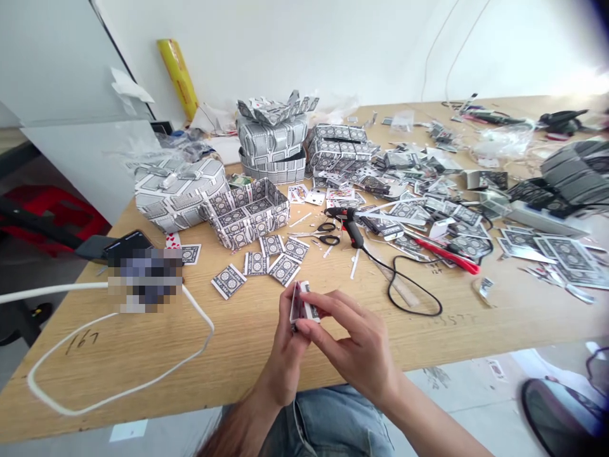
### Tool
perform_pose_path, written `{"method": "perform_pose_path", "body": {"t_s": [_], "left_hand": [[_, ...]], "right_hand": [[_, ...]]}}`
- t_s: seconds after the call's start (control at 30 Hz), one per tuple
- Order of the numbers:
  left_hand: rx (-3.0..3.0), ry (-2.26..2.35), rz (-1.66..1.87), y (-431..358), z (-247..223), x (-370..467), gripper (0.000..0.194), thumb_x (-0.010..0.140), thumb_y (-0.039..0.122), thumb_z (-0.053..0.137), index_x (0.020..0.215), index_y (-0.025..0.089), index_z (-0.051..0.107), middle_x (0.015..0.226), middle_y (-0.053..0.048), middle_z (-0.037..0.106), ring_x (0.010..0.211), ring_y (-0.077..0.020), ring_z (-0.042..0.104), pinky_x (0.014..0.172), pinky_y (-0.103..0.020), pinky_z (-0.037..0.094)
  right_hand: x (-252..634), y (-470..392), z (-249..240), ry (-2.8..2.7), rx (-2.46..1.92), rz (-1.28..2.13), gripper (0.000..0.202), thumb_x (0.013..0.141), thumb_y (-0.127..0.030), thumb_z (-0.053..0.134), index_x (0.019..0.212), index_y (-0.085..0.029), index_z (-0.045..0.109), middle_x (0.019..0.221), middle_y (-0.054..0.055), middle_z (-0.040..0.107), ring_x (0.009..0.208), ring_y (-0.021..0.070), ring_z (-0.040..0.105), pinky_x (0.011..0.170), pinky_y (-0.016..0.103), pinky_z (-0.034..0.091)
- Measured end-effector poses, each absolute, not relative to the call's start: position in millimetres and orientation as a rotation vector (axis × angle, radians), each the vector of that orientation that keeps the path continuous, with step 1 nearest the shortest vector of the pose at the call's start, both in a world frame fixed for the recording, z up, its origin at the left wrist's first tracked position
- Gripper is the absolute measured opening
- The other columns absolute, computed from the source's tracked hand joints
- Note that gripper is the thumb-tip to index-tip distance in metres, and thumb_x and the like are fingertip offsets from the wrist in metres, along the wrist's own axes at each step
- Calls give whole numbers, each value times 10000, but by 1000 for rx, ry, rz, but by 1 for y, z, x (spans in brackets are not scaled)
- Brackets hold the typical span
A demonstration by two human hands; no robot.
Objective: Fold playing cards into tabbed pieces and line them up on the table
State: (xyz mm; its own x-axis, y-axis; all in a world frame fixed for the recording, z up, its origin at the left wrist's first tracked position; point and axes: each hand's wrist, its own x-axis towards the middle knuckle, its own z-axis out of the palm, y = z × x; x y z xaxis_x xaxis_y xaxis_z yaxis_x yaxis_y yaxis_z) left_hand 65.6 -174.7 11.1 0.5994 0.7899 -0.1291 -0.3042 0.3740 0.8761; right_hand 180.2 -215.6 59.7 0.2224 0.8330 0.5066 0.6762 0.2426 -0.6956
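Near the table's front edge, my left hand [284,346] is closed around a folded playing card [309,311] with a patterned back and red marks inside. From the right, my right hand [354,336] pinches the same card, its fingers and thumb on the near side. Part of the card is hidden by my fingers. Just beyond lie several folded patterned cards [284,270] on the wood. Behind them stands an open box woven from cards [250,219]. Scissors [326,233] and a black glue gun [349,227] with a glue stick in it rest further right.
Woven card boxes [273,143] are stacked at the back, beside a wrapped box [178,190]. Loose cards [419,203] spread across the right, with a red-handled tool [451,256] among them. A black cord [404,311] and a white cable [118,397] loop over the table [247,368].
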Motion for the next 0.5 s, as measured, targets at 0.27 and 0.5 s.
{"method": "perform_pose_path", "body": {"t_s": [0.27, 0.5], "left_hand": [[877, 509, 603, -173, 15, 63, 743, 698, 621, 660, 1346, 302, 488, 1265, -79, 593, 1211, -325, 503, 1029, -444, 403], [802, 532, 561, -165, -1, 73, 783, 598, 538, 738, 1298, 236, 562, 1090, -78, 674, 1053, -313, 599, 868, -406, 515]], "right_hand": [[190, -223, 72, -1522, -1348, 298, 399, 849, -494, 599, 1112, -195, 627, 755, 34, 652, 673, 129, 621, 636, 228, 511], [203, -230, 84, -1610, -1374, 398, 413, 804, -391, 705, 1148, -169, 652, 988, 86, 578, 806, 141, 594, 717, 248, 520]]}}
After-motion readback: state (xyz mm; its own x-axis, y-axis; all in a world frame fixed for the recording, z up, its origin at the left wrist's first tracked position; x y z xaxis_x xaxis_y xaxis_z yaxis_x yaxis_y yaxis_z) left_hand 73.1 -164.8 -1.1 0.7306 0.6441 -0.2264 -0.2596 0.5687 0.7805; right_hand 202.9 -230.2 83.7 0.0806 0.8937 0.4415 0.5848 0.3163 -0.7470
